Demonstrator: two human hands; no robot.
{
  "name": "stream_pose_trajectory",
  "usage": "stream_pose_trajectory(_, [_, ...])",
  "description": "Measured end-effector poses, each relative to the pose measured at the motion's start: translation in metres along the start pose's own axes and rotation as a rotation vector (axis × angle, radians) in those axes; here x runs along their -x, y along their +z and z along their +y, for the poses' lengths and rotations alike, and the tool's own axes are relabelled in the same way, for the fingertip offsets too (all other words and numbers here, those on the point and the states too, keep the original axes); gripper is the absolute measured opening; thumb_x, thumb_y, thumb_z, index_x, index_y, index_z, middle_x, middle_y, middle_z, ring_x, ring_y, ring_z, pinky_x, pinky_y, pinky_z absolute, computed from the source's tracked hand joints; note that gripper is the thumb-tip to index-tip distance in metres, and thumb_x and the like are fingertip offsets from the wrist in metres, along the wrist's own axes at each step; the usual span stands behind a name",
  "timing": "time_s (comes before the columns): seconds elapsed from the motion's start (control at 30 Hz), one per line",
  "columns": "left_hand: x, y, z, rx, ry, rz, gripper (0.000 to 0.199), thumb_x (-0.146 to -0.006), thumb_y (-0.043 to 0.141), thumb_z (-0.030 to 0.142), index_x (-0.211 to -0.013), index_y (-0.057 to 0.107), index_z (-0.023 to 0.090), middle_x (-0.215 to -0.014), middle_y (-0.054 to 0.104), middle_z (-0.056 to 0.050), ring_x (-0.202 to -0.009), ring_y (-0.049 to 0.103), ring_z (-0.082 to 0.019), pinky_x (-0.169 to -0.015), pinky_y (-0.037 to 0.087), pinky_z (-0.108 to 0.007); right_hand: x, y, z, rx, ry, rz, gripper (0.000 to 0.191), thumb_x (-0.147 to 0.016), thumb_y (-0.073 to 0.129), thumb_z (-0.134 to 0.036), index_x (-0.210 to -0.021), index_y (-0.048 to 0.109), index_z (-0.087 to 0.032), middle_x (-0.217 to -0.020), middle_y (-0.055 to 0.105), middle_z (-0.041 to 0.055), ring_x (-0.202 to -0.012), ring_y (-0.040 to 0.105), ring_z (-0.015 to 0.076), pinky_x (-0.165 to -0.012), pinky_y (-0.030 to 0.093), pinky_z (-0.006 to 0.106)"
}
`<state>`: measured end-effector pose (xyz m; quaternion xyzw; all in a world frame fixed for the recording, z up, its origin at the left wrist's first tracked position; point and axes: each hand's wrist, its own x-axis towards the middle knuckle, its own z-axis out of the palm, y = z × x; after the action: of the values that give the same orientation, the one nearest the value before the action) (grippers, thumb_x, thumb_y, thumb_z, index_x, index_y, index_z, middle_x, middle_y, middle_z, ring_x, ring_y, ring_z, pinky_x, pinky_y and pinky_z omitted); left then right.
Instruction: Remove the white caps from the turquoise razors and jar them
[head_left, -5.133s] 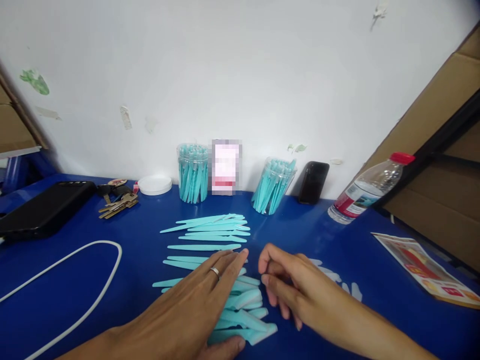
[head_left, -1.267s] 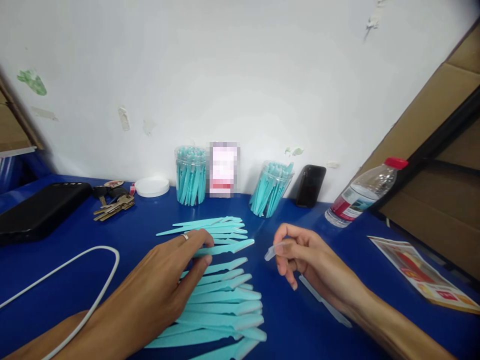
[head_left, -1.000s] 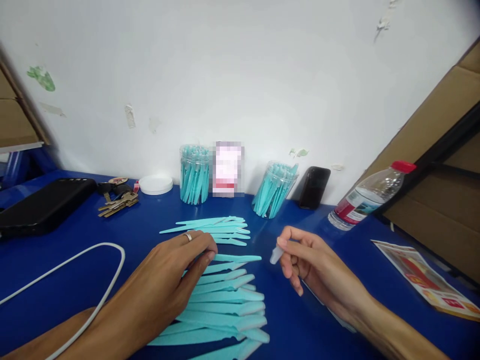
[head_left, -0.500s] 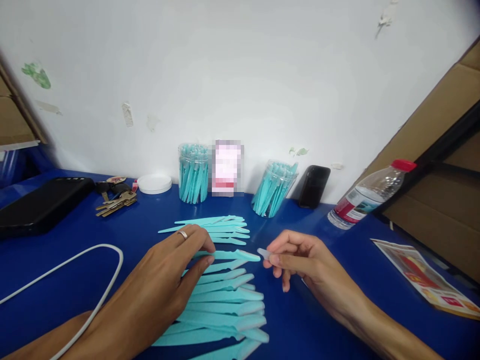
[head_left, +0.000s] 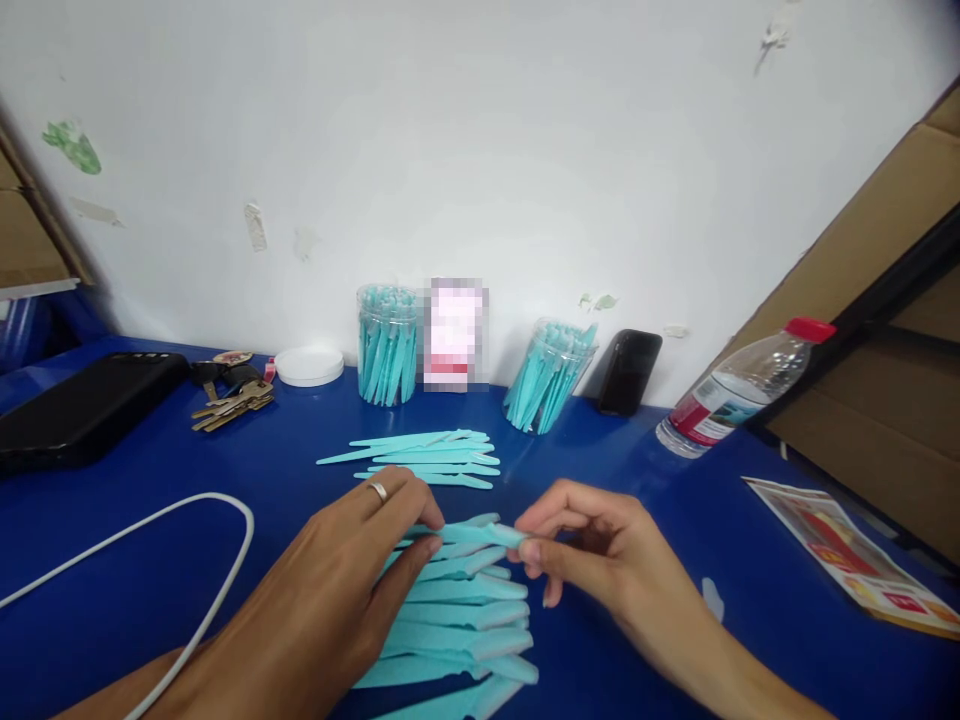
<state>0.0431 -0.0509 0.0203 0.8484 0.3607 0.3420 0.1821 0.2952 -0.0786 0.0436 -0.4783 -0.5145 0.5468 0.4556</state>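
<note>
My left hand (head_left: 360, 575), with a ring on one finger, pinches the handle of a turquoise razor-like stick (head_left: 469, 533). The fingers of my right hand (head_left: 585, 540) are closed on that stick's right end, where a pale cap partly shows. Beneath and in front lies a row of several similar turquoise sticks (head_left: 465, 615), capped ends to the right. A smaller group of turquoise sticks (head_left: 427, 456) lies behind my hands. Right of my right wrist, a small translucent piece (head_left: 712, 598) rests on the blue table (head_left: 615, 660).
Two clear jars of turquoise sticks (head_left: 387, 350) (head_left: 546, 380) stand by the wall, the right one tilted. Also around are a white lid (head_left: 309, 366), keys (head_left: 236, 398), a black case (head_left: 82, 410), a phone (head_left: 630, 372), a bottle (head_left: 739, 395), a packet (head_left: 847, 555) and a white cable (head_left: 225, 570).
The stick and the cap, apart before, now meet between my hands. Both hands have shifted slightly down. The translucent piece beside my right wrist has come into clearer view.
</note>
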Motion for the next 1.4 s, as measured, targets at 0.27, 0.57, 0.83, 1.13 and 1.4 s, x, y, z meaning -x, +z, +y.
stream_pose_trajectory(0.27, [0.001,0.002,0.005,0.021,0.049,0.026,0.017,-0.107,0.048,0.018,-0.101,0.059,0.028,-0.093,0.067,0.001,-0.077,0.064,-0.016,-0.069,0.049,-0.026,0.007,0.006,0.003,0.106,-0.027,0.045,0.036,-0.074,0.096,-0.049,-0.080,0.078,-0.018,-0.068,0.073,0.0018,-0.055,0.062,0.0126,-0.054,0.051,0.023])
stream_pose_trajectory(0.57, [-0.006,-0.006,0.001,0.075,-0.049,0.050,0.017,-0.108,0.051,0.029,-0.106,0.068,0.028,-0.098,0.075,-0.001,-0.087,0.069,-0.019,-0.071,0.053,-0.028,0.002,-0.004,0.006,0.524,-0.204,0.124,0.010,-0.084,0.081,-0.034,-0.078,0.082,-0.025,-0.081,0.070,0.0026,-0.075,0.060,0.0188,-0.065,0.045,0.029])
stream_pose_trajectory(0.83, [-0.039,-0.035,-0.031,-0.067,-0.108,0.177,0.016,-0.103,0.053,0.025,-0.098,0.068,0.021,-0.087,0.073,0.000,-0.077,0.066,-0.018,-0.070,0.050,-0.029,0.001,-0.006,0.011,0.554,-0.139,0.023,0.012,-0.081,0.081,-0.037,-0.075,0.083,-0.026,-0.074,0.069,0.0031,-0.070,0.058,0.0199,-0.064,0.044,0.031])
stream_pose_trajectory(1.13, [-0.031,-0.022,-0.051,-0.347,0.075,-0.080,0.021,-0.103,0.057,0.018,-0.114,0.075,0.018,-0.116,0.071,-0.010,-0.106,0.061,-0.029,-0.093,0.051,-0.044,0.003,-0.003,0.015,0.574,-0.230,0.005,0.013,-0.087,0.081,-0.035,-0.097,0.088,-0.029,-0.084,0.072,0.0043,-0.075,0.063,0.0207,-0.065,0.050,0.030])
stream_pose_trajectory(1.4, [-0.030,-0.017,-0.062,-0.609,0.013,-0.102,0.057,-0.102,0.069,0.030,-0.154,0.057,0.009,-0.144,0.064,-0.022,-0.129,0.056,-0.043,-0.103,0.051,-0.060,-0.005,-0.041,-0.003,0.820,-0.515,0.361,0.012,-0.096,0.072,-0.034,-0.095,0.081,-0.027,-0.089,0.075,0.0039,-0.075,0.062,0.0217,-0.066,0.047,0.034])
